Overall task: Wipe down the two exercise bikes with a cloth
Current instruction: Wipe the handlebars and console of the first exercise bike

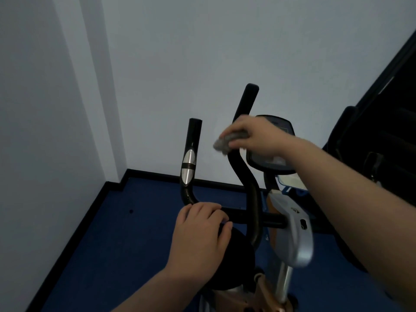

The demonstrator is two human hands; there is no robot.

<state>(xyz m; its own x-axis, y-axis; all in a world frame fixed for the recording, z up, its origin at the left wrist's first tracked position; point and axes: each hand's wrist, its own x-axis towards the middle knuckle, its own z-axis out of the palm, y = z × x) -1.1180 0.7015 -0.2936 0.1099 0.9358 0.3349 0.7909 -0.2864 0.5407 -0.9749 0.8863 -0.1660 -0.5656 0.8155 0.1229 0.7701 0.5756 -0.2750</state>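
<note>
While the right hand (254,137) grips a cloth (227,143), walls (157,64) hem the bike (252,199).

wall (157,64) close behind handlebars (252,199), console (273,163) right
</note>
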